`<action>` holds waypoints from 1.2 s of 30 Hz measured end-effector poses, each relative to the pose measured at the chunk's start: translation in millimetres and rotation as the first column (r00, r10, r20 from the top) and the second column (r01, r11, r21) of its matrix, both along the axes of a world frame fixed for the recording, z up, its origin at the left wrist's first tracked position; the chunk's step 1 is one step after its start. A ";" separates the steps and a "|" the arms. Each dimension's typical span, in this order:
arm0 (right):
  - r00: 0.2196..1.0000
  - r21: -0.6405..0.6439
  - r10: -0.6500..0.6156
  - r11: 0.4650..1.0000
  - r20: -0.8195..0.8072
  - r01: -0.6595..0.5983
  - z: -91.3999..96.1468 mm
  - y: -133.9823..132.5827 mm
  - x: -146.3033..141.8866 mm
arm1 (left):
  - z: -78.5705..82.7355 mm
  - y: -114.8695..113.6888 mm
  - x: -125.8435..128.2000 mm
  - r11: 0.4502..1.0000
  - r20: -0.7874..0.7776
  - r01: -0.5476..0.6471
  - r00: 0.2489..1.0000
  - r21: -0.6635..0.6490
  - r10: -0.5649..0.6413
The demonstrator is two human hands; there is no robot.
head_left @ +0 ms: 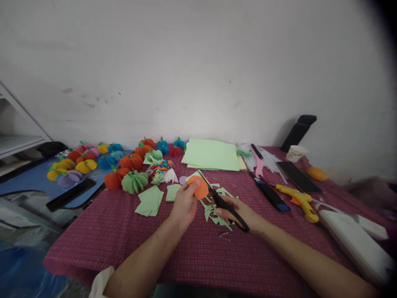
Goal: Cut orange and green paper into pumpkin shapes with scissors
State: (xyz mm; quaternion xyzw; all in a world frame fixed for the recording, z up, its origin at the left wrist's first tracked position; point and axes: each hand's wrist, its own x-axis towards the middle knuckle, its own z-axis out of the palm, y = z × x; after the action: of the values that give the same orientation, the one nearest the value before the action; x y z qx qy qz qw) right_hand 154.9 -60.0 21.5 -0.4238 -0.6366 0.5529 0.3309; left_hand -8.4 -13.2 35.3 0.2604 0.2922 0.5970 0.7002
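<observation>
My left hand [185,203] pinches an orange paper circle [201,188], with a pale green paper piece [192,175] behind it. In my right hand [240,213] is a pair of black-handled scissors [221,200]. Their blades point up and left, along the right edge of the papers; whether they touch the paper I cannot tell. Beneath the scissors lie green paper scraps [214,213]. Left of my left hand are cut green paper squares [150,200] and another green sheet piece [172,192].
Paper pumpkins [135,181] in several colours fill the left side. Large green sheets [211,154] lie at the back. On the right are a yellow glue gun [299,198], a black-and-blue cutter [269,193], a paper cup [296,153], a dark phone-like slab [297,177] and a white box [356,244].
</observation>
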 end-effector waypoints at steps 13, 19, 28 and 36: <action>1.000 -0.025 -0.005 1.000 0.018 0.005 1.7 -0.3 1.7 | -0.3 0.4 0.0 1.000 0.004 0.005 1.000 0.026 -0.005; 0.998 -0.006 0.016 1.000 0.065 -0.015 8.8 0.6 6.5 | 5.0 -1.5 -1.4 0.999 -0.013 0.034 0.999 0.042 -0.034; 0.994 -0.015 0.059 0.998 0.093 -0.058 16.2 0.8 15.2 | 7.9 -2.7 -3.4 0.997 -0.057 0.053 0.997 0.059 -0.050; 0.976 0.024 0.113 0.993 0.185 -0.119 26.8 2.6 28.1 | 9.5 -2.4 -5.0 0.994 -0.105 0.086 0.991 0.066 -0.078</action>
State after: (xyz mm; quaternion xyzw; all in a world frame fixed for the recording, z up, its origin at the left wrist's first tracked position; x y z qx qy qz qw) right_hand 183.0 -57.3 48.3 -0.4294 -0.6975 0.5187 0.2453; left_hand -13.4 -15.5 44.8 0.3271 0.2955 0.5636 0.6986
